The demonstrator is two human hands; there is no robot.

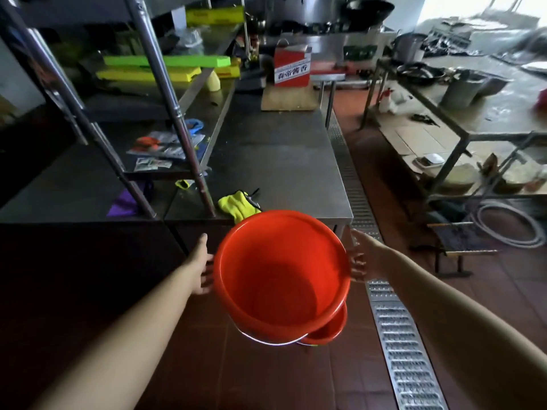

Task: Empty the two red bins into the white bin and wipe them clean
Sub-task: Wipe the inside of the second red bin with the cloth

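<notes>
An empty red bin (281, 273) is in front of me, upright, its inside bare. My left hand (204, 267) is at its left side and my right hand (359, 261) at its right side, fingers on or close to the wall below the rim. A second red bin (328, 332) peeks out beneath it at the lower right, with a metal handle (266, 340) curving under both. A yellow cloth (238, 207) lies on the steel table (281, 161) just behind the bin. No white bin is in view.
Steel shelving (177, 113) with green and yellow boxes stands on the table's left. A red box (291, 66) sits on a wooden board at the far end. A metal floor drain (405, 350) runs along the red tiles on the right, beside cluttered metal racks (473, 137).
</notes>
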